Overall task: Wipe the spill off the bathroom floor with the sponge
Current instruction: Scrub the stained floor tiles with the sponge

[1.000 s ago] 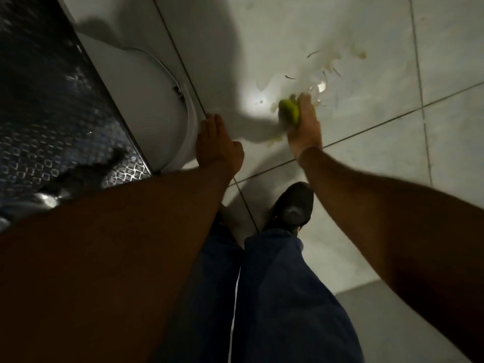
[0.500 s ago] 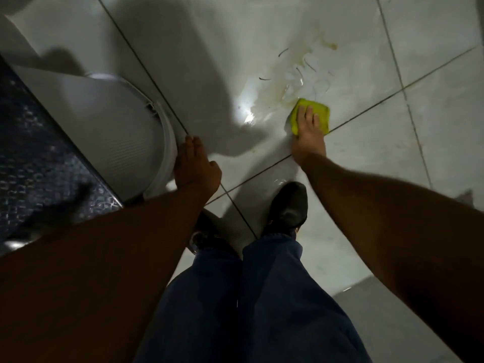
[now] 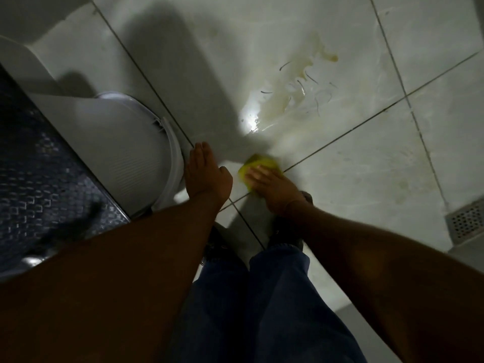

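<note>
A yellowish spill (image 3: 296, 87) with thin dark curled strands spreads over the pale floor tiles ahead, a bright wet glare at its near left edge. The yellow-green sponge (image 3: 258, 163) lies flat on the tile well short of the spill, close to my feet. My right hand (image 3: 272, 186) presses down on it with the fingers spread over its near half. My left hand (image 3: 205, 176) rests flat on the floor beside the sponge, fingers together, holding nothing.
A white rounded bin (image 3: 131, 153) lies just left of my left hand. A dark patterned mat (image 3: 39, 179) covers the left side. A metal floor drain (image 3: 467, 222) sits at the right edge. My jeans and dark shoes (image 3: 285, 237) are below the hands.
My right hand has dragged the sponge from the spill's near edge back toward my feet and to the left. The left hand has stayed planted on the floor.
</note>
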